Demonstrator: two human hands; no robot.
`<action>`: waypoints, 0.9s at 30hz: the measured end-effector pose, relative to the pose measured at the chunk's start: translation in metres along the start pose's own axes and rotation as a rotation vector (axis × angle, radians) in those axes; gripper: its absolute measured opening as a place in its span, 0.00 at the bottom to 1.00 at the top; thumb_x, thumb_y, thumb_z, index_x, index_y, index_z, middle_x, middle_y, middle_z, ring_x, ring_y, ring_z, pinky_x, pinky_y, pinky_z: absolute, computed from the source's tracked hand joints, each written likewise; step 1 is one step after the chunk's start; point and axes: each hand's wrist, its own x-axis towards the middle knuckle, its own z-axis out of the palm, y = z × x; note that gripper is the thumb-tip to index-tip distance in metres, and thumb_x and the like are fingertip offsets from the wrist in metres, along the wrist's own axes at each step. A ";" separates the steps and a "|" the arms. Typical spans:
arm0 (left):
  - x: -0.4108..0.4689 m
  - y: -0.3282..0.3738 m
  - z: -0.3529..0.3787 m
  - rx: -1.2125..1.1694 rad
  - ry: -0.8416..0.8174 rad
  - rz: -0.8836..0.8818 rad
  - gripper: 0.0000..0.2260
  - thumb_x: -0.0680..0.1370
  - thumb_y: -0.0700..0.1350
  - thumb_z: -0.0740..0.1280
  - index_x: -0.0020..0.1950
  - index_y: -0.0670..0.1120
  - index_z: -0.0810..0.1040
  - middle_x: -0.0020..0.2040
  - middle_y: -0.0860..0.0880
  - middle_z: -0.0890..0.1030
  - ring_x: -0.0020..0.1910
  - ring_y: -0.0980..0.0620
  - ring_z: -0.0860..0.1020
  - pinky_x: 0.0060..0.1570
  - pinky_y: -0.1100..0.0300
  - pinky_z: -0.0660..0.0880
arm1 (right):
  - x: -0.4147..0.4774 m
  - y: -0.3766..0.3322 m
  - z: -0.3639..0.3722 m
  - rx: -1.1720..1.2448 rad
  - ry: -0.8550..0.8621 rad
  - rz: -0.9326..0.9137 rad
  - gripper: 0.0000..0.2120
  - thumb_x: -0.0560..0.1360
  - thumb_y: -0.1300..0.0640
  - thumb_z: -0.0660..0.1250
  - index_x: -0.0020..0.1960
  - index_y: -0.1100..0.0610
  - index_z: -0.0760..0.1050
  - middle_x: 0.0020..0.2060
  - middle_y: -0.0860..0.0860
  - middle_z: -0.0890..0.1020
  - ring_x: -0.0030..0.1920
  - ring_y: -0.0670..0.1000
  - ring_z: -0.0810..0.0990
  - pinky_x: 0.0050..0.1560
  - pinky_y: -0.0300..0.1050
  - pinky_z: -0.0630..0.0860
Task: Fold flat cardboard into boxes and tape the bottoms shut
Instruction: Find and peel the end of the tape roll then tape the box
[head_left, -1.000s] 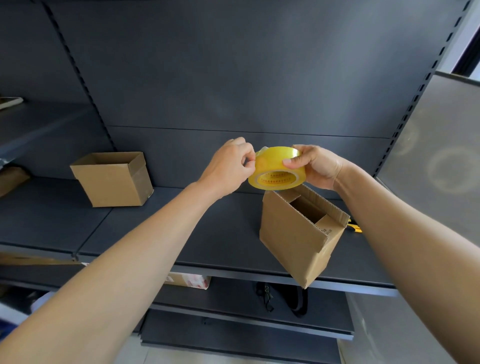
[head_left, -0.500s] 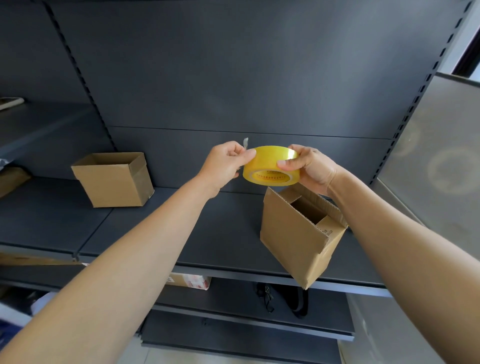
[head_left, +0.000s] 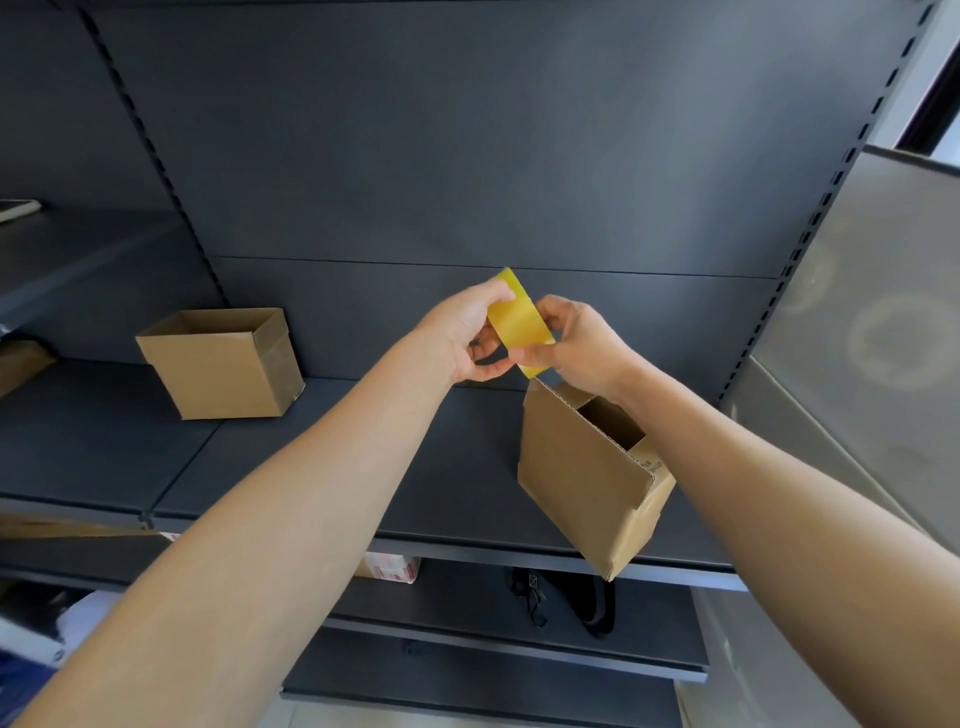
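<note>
A yellow tape roll (head_left: 519, 322) is held up edge-on between both hands above the dark shelf (head_left: 322, 467). My left hand (head_left: 462, 332) grips its left side, thumb on the top edge. My right hand (head_left: 576, 343) grips its right side with curled fingers. Right below my right wrist a folded cardboard box (head_left: 582, 483) stands tilted at the shelf's front edge, its flaps partly open on top. A second cardboard box (head_left: 223, 364) stands open-topped at the back left of the shelf.
The shelf's dark back panel (head_left: 467, 156) rises behind. A grey side panel (head_left: 857, 338) stands at the right. Flat cardboard (head_left: 21, 358) lies at the far left. On the lower shelf are a small red and white carton (head_left: 389, 566) and a black strap (head_left: 571, 603).
The tape roll has been turned from lying flat to standing edge-on. Both hands have shifted around it and moved slightly closer together. The boxes have not moved.
</note>
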 end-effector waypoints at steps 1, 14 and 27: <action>0.000 0.001 0.001 0.017 0.009 0.010 0.07 0.72 0.45 0.71 0.48 0.49 0.77 0.44 0.49 0.77 0.41 0.52 0.75 0.36 0.53 0.78 | 0.000 -0.002 0.001 0.006 0.000 -0.007 0.16 0.72 0.59 0.73 0.55 0.63 0.74 0.51 0.59 0.81 0.52 0.58 0.79 0.53 0.52 0.76; 0.005 0.001 0.000 0.100 0.011 0.075 0.03 0.70 0.42 0.67 0.42 0.47 0.74 0.39 0.47 0.73 0.34 0.51 0.71 0.33 0.53 0.80 | -0.001 -0.002 -0.004 -0.023 -0.054 0.016 0.16 0.70 0.58 0.75 0.54 0.62 0.75 0.50 0.60 0.81 0.51 0.59 0.80 0.53 0.55 0.77; 0.007 -0.004 -0.005 0.067 -0.084 0.073 0.07 0.75 0.44 0.70 0.50 0.45 0.75 0.49 0.42 0.73 0.44 0.47 0.73 0.35 0.48 0.81 | -0.001 -0.003 -0.009 -0.077 -0.093 0.016 0.17 0.70 0.57 0.75 0.55 0.61 0.75 0.50 0.57 0.81 0.50 0.55 0.79 0.50 0.48 0.77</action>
